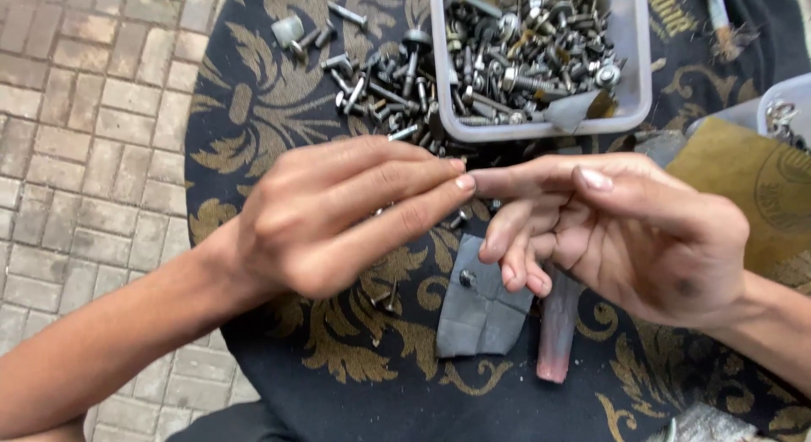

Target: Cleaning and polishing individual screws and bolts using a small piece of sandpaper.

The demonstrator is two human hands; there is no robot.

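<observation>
While both hands meet at mid-frame above the table (253, 113), their fingertips come together over the dark cloth with gold leaf pattern that covers it. Left hand (338, 214): fingers extended and pressed close together, thumb under the index, tips touching the index tip of the right hand (625, 231). Whatever sits between the tips is too small to see; cannot tell if either hand holds anything. Right hand: index finger straight and pointing left, thumb raised above it, the other three fingers curled down toward the palm.

Directly under the right hand's curled fingers: a grey crumpled sheet scrap (481, 307) lying flat on the cloth, with one small bolt (465, 278) resting on its upper left part. Just beside the scrap, on its right, a pinkish cylindrical piece (556, 341) lies upright in the frame, its top hidden by the right hand.

Behind the hands: a pale plastic tub (635, 62) filled with mixed bolts, nuts and washers. A loose heap of bolts (380, 83) lies on the cloth just left of the tub, touching its wall. A brownish sheet (752, 189) lies at the right edge. Brick paving (76, 138) shows to the left of the table.
</observation>
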